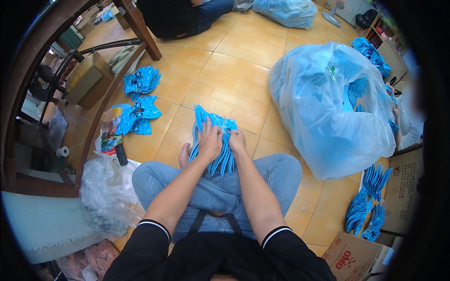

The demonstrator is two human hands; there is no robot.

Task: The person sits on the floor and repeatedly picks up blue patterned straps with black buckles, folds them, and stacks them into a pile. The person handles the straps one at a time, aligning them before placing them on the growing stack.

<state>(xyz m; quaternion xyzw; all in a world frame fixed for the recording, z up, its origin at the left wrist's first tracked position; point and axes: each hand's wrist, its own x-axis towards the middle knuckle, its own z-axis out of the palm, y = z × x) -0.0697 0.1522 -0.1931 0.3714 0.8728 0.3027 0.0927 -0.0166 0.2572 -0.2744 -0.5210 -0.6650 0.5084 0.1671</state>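
I sit cross-legged with a fanned stack of thin, flat blue printed pieces in front of my shins; their exact kind does not show. My left hand lies across the stack, fingers stretched along its top and thumb hidden. At the stack's right edge, the fingers of my right hand are curled closed in a pinch. A pale strand or strip seems to run between the two hands, too small to make out. Similar blue bundles with black parts lie on the floor to the left.
A big clear bag full of blue pieces stands at the right. More blue bundles lie near cardboard boxes. Crumpled clear plastic and a small black object sit left, beside a wooden frame. Another person sits ahead.
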